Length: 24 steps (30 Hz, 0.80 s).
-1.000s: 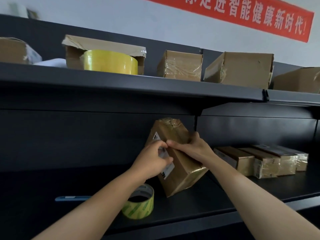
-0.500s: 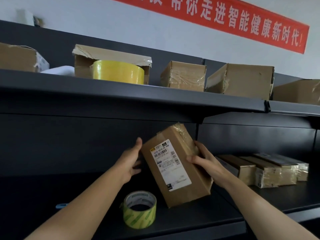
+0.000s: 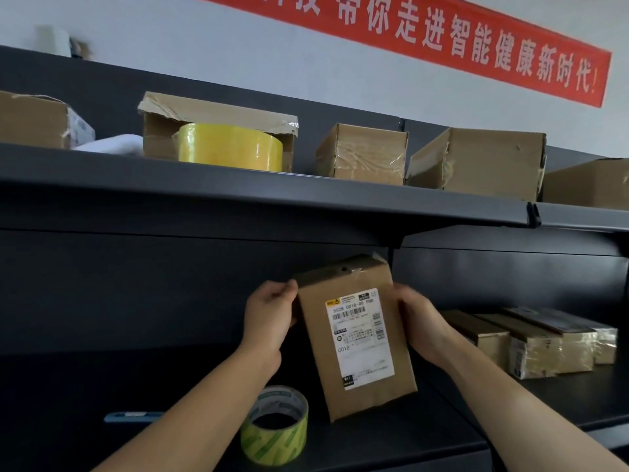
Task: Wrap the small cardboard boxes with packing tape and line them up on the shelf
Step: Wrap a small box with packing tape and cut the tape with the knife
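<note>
Across most of our view stands a dark shelf unit, with an upper shelf point(image 3: 238, 199) at eye level and a lower shelf point(image 3: 391, 447) by our forearms. On the pale wall above it hangs a long red banner point(image 3: 442, 39) with white characters. Along the upper shelf sits a line of cardboard boxes: one at the far left point(image 3: 30, 119), an open box point(image 3: 218, 114) with its flap lifted, a smaller box under crinkled tape point(image 3: 364, 155), a large box point(image 3: 490, 161), and another point(image 3: 589, 182) cut off at the right edge. A wide yellow roll point(image 3: 231, 148) stands in front of the open box, just beside something white point(image 3: 109, 146). On the lower shelf we hold the small cardboard box point(image 3: 357, 338) nearly upright, its bottom end down at the shelf and its white shipping label facing us; clear tape shows across its top end. Our left hand point(image 3: 269, 318) grips the box's left edge with curled fingers, and our right hand point(image 3: 422, 325) clasps the right side, its fingers going behind the box. To the right, well apart from it, a row of wrapped boxes point(image 3: 537, 342) lies side by side and touching. A roll of packing tape point(image 3: 275, 424) with green stripes stands just left of the held box, under our left wrist. Farther left lies a thin blue object point(image 3: 129, 416), too dim to identify.
</note>
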Tool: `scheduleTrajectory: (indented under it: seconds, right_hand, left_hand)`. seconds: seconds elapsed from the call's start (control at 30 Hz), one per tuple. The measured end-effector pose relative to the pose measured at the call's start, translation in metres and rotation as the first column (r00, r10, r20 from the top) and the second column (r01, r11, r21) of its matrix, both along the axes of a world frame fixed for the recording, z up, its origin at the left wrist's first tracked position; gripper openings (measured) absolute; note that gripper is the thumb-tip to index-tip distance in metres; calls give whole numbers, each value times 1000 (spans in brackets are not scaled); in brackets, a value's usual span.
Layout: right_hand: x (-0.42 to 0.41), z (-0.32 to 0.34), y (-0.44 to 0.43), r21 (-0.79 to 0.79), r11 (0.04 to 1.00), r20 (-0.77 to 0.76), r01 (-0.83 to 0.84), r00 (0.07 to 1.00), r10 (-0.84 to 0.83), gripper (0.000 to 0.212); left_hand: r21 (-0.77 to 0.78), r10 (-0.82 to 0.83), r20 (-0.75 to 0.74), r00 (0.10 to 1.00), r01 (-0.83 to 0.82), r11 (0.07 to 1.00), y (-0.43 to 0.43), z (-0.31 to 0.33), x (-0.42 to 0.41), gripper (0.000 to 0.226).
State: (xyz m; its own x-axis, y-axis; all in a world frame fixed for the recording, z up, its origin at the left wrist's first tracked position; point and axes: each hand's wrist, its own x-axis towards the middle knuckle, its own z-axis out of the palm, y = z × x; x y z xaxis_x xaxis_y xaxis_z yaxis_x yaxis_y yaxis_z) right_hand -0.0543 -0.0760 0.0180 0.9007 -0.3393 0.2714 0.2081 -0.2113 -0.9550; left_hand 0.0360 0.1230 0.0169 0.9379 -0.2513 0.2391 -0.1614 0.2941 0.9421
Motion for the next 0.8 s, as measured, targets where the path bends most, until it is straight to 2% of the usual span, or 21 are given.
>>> scheduleTrajectory:
  seconds: [0.1,0.13,0.2,0.3,0.53,0.7,0.73,0.8]
  right_hand:
    - [2,5,6,150,988,-6,33,999,-32,77]
    - [3,5,9,182,982,-23,49,999,-46,78]
    - [5,4,14,244,965,-55,91,995,-80,70]
    - [8,3,19,298,945,-83,131,990,-111,58]
    - [7,5,24,294,950,-63,100,994,-85,55]
    - [4,9,23,280,957,-40,77,997,-68,59]
    - [4,10,25,263,959,-6,102,995,-104,60]
    - [7,10,29,194,944,154,266,942,-297,64]
  left_hand:
    - [12,19,61,998,-19,1000,-2,1,-4,14]
    - [16,19,76,997,-21,1000,-3,1,-6,10]
    - [18,12,89,996,-13,1000,-4,3,-7,5]
    - [8,13,83,996,-14,1000,-2,5,-7,10]
    - [27,-4,83,997,2,1000,4,5,-7,12]
    - [121,-38,98,994,26,992,16,5,-2,11]
    - [154,-48,105,993,32,987,21,5,0,12]
    - [244,-73,121,990,42,969,33,3,6,12]
